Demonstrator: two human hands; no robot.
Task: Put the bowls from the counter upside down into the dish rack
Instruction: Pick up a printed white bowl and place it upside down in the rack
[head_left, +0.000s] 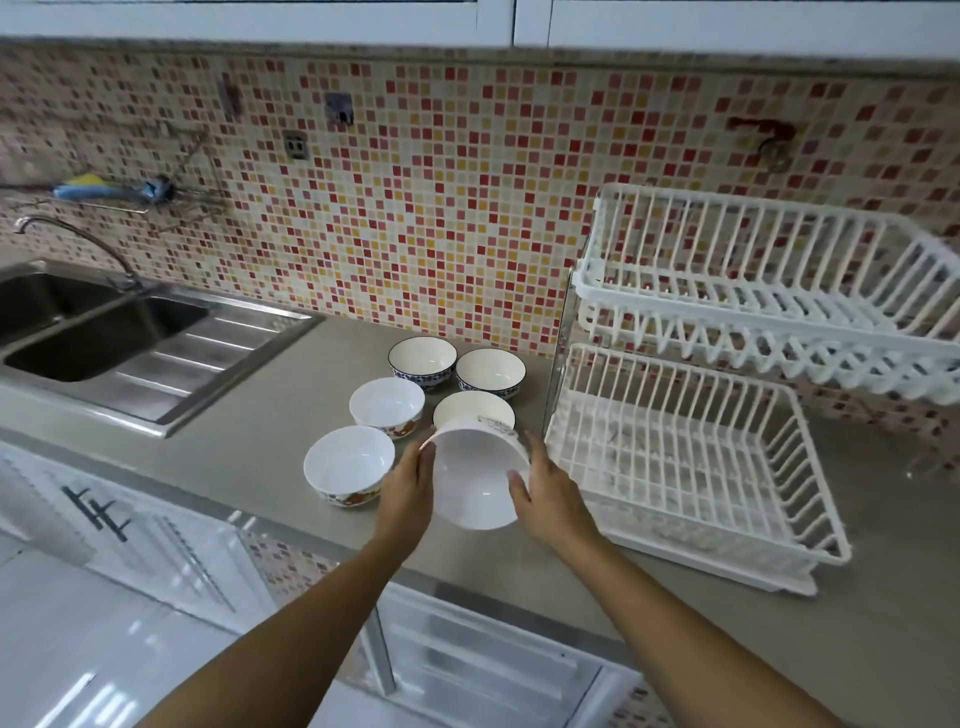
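Both hands hold one white bowl (475, 475) above the grey counter (249, 447), tilted so its opening faces me. My left hand (410, 480) presses its left side and my right hand (545, 493) grips its right rim. Several more bowls stand upright on the counter: a white one with an orange pattern (348, 465) at the front left, a second like it (387, 405) behind, two blue-patterned ones (422, 361) (491, 371) at the back, and one (470, 408) partly hidden behind the held bowl. The white two-tier dish rack (691, 467) stands to the right with nothing in it.
A steel double sink (104, 338) with a faucet (72, 239) lies at the left. The mosaic-tiled wall (441, 208) runs behind the counter. White cabinet doors (156, 545) sit below the counter's front edge. The rack's upper tier (779, 291) overhangs the lower basket.
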